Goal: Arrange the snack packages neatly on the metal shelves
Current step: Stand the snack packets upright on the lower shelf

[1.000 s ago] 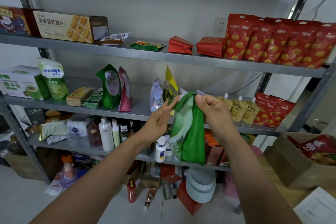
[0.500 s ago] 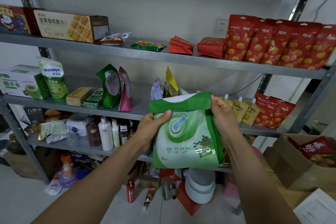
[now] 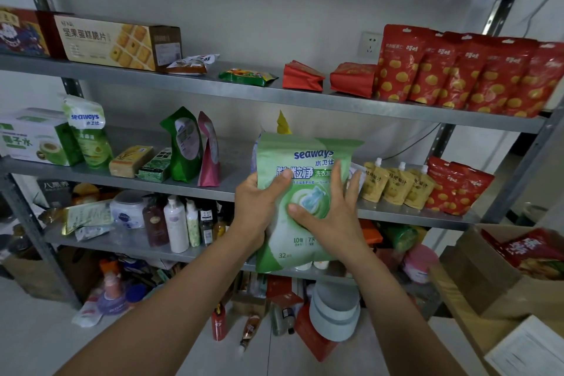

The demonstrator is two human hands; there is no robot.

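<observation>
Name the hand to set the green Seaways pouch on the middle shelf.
Probably left: the left hand grips the green pouch at its edge beside bare space on the middle shelf; the right hand lies flat on its front.

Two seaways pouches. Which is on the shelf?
The seaways pouch standing left on the middle shelf, beside the green box. The other pouch is in the left hand, right hand flat on it.
</observation>
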